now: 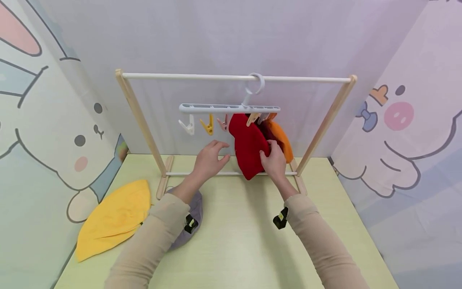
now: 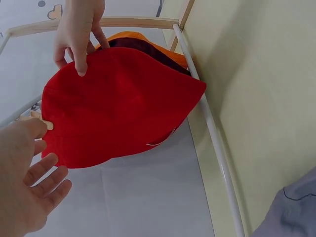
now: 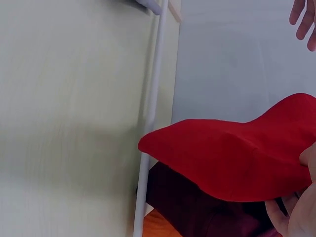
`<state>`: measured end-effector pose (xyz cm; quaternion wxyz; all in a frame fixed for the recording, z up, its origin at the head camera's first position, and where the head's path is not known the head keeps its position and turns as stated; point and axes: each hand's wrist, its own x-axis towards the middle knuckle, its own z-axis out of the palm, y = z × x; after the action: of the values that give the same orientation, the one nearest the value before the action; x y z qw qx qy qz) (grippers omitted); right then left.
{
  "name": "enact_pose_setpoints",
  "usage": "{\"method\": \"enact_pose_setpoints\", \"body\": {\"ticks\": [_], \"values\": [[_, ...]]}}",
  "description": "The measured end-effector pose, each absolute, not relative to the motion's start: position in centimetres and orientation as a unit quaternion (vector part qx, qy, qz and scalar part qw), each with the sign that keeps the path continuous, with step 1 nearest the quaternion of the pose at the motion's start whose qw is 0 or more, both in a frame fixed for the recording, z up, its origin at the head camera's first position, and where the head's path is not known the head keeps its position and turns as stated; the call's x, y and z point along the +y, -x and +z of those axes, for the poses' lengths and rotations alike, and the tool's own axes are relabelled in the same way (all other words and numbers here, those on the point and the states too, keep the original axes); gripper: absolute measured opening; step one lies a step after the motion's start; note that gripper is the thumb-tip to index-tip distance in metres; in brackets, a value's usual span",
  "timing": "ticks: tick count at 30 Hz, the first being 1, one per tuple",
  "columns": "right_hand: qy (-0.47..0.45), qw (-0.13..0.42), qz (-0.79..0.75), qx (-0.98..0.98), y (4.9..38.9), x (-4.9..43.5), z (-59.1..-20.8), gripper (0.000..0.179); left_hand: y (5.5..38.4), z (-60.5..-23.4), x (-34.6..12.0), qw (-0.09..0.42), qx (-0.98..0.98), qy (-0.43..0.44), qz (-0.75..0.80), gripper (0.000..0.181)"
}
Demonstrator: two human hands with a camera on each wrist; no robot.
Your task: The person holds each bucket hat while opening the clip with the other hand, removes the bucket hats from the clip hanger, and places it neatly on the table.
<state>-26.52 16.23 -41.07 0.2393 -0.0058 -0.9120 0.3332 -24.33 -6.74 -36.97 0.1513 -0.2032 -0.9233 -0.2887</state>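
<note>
Pale table (image 1: 234, 233) under rack (image 1: 187, 76): right hand's grip (image 1: 273, 161) pinching red hat (image 1: 249, 148) below hanger (image 1: 216, 108); left hand's grip (image 1: 208, 160) spread nearby.

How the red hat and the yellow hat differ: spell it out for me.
The red hat hangs below the hanger, while the yellow hat lies on the table. The right hand grips the red hat; neither hand holds the yellow hat. Both are soft fabric hats.
</note>
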Motion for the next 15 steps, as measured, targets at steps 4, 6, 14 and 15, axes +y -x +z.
{"method": "enact_pose_setpoints", "body": {"ticks": [4,6,14,15], "values": [[0.002,0.252,0.322,-0.913,26.3,16.3,-41.1,0.036,24.4,-37.0,-6.1,0.139,-0.925,0.193,-0.298,0.032],[0.001,0.260,0.318,-0.912,26.2,16.3,-41.0,0.034,24.5,-37.0,-5.8,0.137,-0.924,0.191,-0.301,0.033],[-0.015,0.292,0.322,-0.900,25.6,16.0,-41.0,0.028,24.9,-36.5,-4.5,0.126,-0.921,0.195,-0.313,0.040],[-0.017,0.294,0.323,-0.899,25.5,15.9,-41.0,0.027,24.9,-36.4,-4.3,0.124,-0.920,0.196,-0.315,0.041]]}}
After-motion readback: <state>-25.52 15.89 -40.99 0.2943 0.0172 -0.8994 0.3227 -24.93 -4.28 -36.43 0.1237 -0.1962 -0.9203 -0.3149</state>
